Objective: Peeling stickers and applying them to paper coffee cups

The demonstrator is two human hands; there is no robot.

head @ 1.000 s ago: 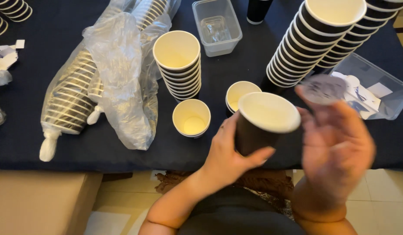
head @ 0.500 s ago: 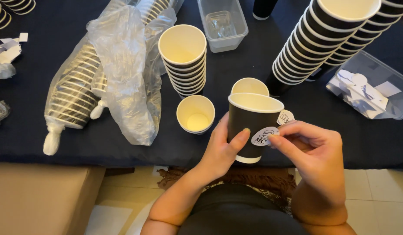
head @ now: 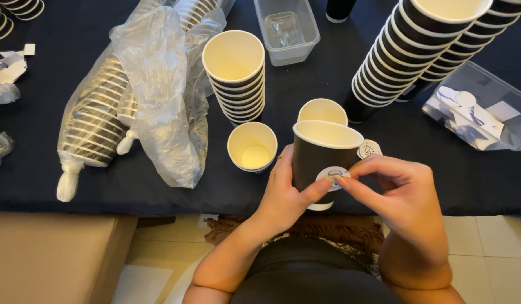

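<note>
My left hand (head: 283,194) grips a black paper cup (head: 323,152) with a cream inside, upright above the table's near edge. A round white sticker (head: 331,177) sits on the cup's front wall. My right hand (head: 398,194) presses its fingertips against that sticker. Another round sticker (head: 369,150) lies on the dark tablecloth just behind my right hand. Two single cups stand close by: one (head: 252,147) to the left of the held cup, one (head: 322,111) behind it.
A short cup stack (head: 234,73) stands behind the single cups. A long leaning stack (head: 418,48) lies at the right. Bagged cups (head: 111,107) in clear plastic lie at the left. A clear tub (head: 287,29) and a clear box of sticker papers (head: 479,110) rest on the dark table (head: 46,180).
My right hand came down from holding a sticker in the air and put it on the cup's front, where its fingers now press. The cup was lowered slightly toward me.
</note>
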